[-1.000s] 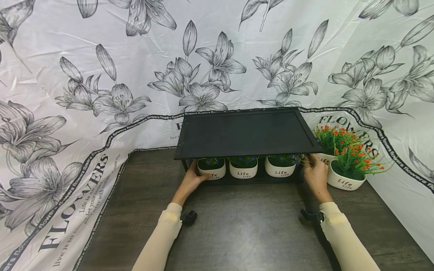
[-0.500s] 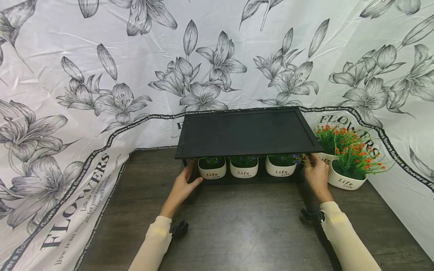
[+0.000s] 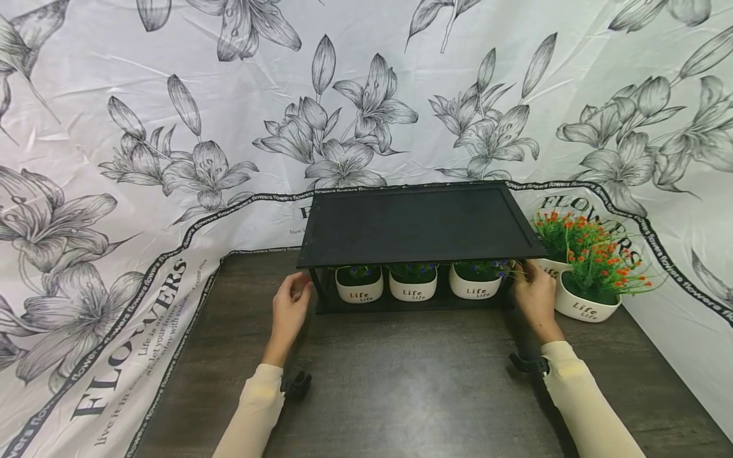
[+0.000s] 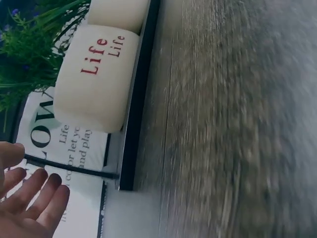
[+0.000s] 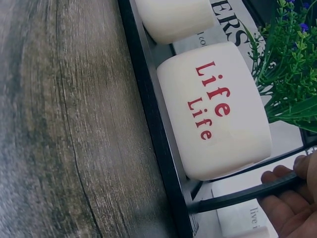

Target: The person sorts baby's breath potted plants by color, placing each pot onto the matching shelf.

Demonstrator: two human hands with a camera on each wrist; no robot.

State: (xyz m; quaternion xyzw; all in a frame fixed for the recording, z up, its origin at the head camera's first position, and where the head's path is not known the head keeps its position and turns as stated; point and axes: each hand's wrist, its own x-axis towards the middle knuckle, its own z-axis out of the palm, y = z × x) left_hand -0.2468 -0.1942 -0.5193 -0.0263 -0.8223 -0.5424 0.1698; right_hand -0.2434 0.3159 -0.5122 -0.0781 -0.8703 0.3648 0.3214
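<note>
The right hand (image 3: 535, 296) has its grip curled around a slim black post (image 5: 237, 197) at the near right corner of a low shelf (image 3: 418, 222), probably to steady the frame. The left hand (image 3: 291, 299) has a loose, hollow grip with nothing in it, beside the near left post (image 4: 74, 166); whether the thumb touches that post is hard to tell. The shelf is black, a flat top board over a thin base. On the base stand three rounded, smooth white pots (image 3: 413, 291), upright and spaced apart, their "Life" lettering facing near, perhaps for display. They hold feathery green plants (image 5: 292, 64) with small blue-violet flowers, partly hidden under the board. Just right of the shelf, two white pots of orange flowers (image 3: 607, 257) stand on the tabletop (image 3: 401, 369), which has a dark, streaky wood grain. At the far side hangs a creased white cloth (image 3: 395, 32) printed with grey lilies.
</note>
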